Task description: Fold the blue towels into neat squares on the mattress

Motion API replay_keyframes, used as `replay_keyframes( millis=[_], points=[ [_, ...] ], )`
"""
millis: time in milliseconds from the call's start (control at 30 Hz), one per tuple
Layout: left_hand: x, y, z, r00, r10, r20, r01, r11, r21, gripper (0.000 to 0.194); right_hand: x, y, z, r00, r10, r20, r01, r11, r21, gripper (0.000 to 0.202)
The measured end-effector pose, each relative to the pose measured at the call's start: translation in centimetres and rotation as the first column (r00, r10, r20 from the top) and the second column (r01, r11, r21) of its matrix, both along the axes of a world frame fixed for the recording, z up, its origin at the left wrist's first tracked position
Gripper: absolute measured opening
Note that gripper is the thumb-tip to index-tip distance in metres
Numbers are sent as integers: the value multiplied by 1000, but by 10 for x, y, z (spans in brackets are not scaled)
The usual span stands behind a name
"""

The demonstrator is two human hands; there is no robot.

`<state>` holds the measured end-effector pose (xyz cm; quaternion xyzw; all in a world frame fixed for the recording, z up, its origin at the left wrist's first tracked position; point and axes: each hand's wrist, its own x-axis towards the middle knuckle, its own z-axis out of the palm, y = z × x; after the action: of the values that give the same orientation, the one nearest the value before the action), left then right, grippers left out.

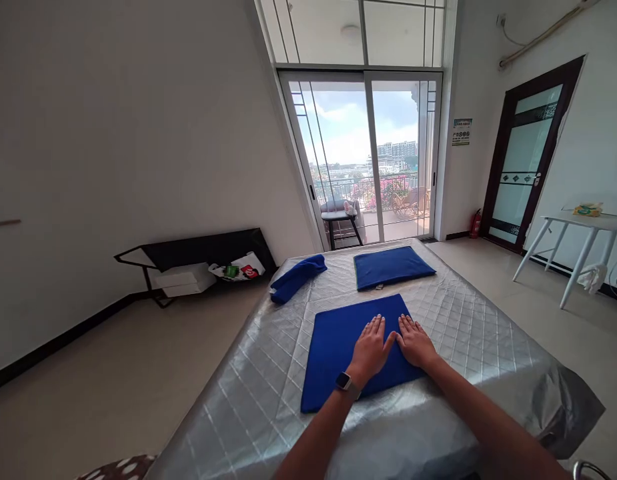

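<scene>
A flat blue cloth lies on the silver quilted cover in front of me. My left hand, with a watch on its wrist, rests palm down on the middle of this cloth. My right hand lies palm down near the cloth's right edge, its thumb close to the left thumb. Both hands have their fingers stretched forward and hold nothing. Beyond them lies a second flat blue cloth, and a bunched blue cloth sits at the cover's far left edge.
A low black rack with white boxes stands by the left wall. Ahead are a glass sliding door and a dark stool. A white table and a fire extinguisher are on the right.
</scene>
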<state>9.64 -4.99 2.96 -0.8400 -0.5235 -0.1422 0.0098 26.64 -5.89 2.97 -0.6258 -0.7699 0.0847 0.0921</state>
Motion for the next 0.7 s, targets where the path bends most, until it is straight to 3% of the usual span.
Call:
replay_keyframes(
  millis=[100,167,267,500,600,700],
  points=[
    [32,-5,-9,997,-72,-10,71,995,-76,71,1,0,-1,1000,22,9,-22,1000,4,61],
    [29,-6,-15,998,-59,-36,54,992,-117,70,1,0,-1,1000,20,5,-20,1000,8,62],
    [-5,-7,-25,998,12,-69,-20,992,-121,69,0,1,-1,1000,4,-4,-4,1000,12,63],
    [-126,-26,-47,956,265,-125,-277,957,-88,76,0,1,1,1000,-12,5,12,1000,-27,64],
    [-146,-36,-51,939,328,-102,-336,939,-76,81,1,3,2,1000,-16,21,17,999,-41,65],
    [-145,-40,-51,939,333,-87,-338,939,-59,81,1,4,3,999,-18,41,19,999,-33,64]
  ],
)
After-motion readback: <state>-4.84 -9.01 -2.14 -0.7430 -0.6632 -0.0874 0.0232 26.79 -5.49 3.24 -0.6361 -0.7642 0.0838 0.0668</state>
